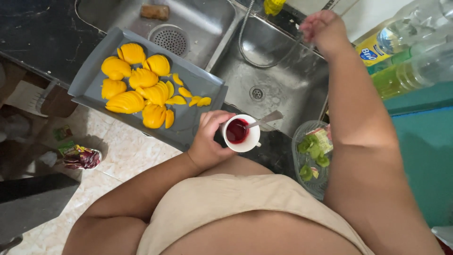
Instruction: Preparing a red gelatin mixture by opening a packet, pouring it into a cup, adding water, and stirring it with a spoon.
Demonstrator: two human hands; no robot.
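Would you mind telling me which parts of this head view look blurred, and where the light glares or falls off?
Head view: the right hand is motion-blurred; the bottles near the lens are soft and catch glare; the left hand, white cup and mango slices are sharp; the sink shines dully, the floor is dimmer.

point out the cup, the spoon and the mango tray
cup point(251, 141): head view, on its white rim.
spoon point(267, 118): head view, on its metal handle.
tray point(200, 82): head view, on a bare grey part.
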